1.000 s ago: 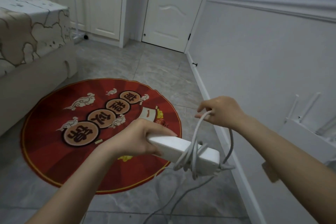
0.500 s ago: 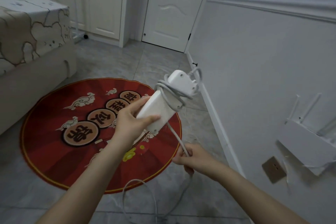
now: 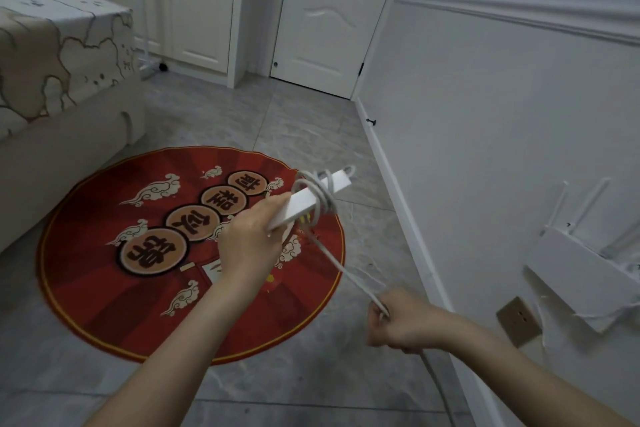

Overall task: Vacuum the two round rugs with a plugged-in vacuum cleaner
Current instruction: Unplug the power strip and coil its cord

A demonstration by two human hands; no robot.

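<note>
I'm gripping the white power strip (image 3: 308,204) in my left hand (image 3: 247,246), cord (image 3: 341,267) looped around it. My right hand (image 3: 401,321) is pinching the taut cord above the round red rug's (image 3: 104,281) right edge on the floor

White cord (image 3: 437,381) runs off the bottom edge.
</note>
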